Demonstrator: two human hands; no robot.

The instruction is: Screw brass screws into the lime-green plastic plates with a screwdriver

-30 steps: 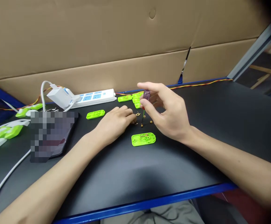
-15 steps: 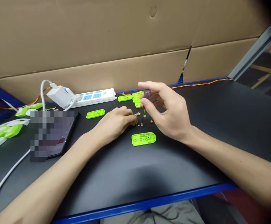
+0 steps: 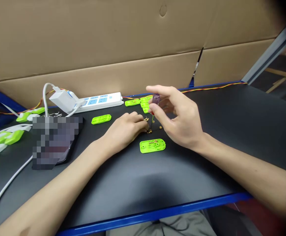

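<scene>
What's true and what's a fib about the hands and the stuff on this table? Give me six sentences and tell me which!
1. The right hand holds a screwdriver. True.
2. The screwdriver's handle is bright yellow. False: the top of it looks dark purple.
3. A white power strip lies toward the back of the black table. True.
4. Both hands wear gloves. False: the left hand and right hand are bare.
5. A green plastic half-shell lies between the screwdriver and the table's near edge. True.
6. That half-shell lies hollow side down. False: its hollow side faces up.
</scene>
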